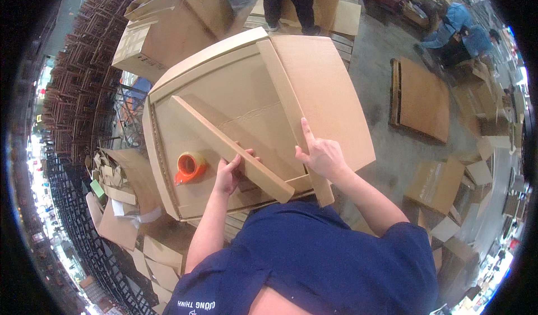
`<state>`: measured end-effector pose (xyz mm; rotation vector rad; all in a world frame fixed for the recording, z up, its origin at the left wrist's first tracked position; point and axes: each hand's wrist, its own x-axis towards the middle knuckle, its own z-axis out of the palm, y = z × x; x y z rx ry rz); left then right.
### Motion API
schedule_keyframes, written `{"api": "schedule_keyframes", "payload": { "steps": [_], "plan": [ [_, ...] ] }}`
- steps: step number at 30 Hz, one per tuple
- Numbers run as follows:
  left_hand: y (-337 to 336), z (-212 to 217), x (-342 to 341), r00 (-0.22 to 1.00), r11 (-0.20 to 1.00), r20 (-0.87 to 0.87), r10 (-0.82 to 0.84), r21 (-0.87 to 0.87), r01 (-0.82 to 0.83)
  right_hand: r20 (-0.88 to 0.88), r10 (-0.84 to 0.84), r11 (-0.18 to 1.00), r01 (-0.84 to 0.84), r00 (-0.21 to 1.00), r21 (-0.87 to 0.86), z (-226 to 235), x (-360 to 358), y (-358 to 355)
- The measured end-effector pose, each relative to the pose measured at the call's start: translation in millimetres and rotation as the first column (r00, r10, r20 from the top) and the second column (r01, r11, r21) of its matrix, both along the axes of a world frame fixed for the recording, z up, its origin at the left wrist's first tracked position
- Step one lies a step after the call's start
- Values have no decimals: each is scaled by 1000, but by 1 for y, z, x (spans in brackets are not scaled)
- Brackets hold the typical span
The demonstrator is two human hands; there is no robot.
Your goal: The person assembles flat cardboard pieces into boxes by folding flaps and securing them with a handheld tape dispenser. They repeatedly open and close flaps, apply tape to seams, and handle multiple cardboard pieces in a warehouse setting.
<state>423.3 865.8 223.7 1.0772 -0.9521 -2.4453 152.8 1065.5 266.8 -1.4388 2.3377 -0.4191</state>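
In front of me lies a wide, shallow cardboard box, with strips of folded cardboard along its edges. My left hand is closed around a long cardboard strip, which slants across the box from upper left to lower right. My right hand rests on a second long cardboard strip along the box's right side. Its index finger is stretched out along that strip and its thumb is apart; the other fingers are partly hidden. An orange tape dispenser lies inside the box, left of my left hand.
Large cardboard boxes stand at the far left, near a tall stack of brown metal frames. Cardboard scraps are piled at left. A flat bundle lies on the floor at right. One person stands ahead; another bends at far right.
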Motion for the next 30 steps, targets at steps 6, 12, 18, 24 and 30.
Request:
{"api": "schedule_keyframes", "payload": {
  "steps": [6,12,18,24,30],
  "plan": [
    [-1,-2,6,1000,1000,-9,-14,20,14,-8,-36,999,36,999,-10,10,4,1],
    [-3,-5,12,999,1000,-32,-10,11,10,5,-61,998,61,998,-15,17,9,14],
    [-1,-1,16,998,999,-56,0,32,2,17,-70,996,69,997,53,18,12,16],
    [3,0,11,997,1000,-74,13,-19,-14,3,-74,997,73,997,37,7,22,-16],
    [13,-6,8,999,993,20,27,-114,-24,-39,-123,991,125,992,56,-1,17,-6]
  ]
}}
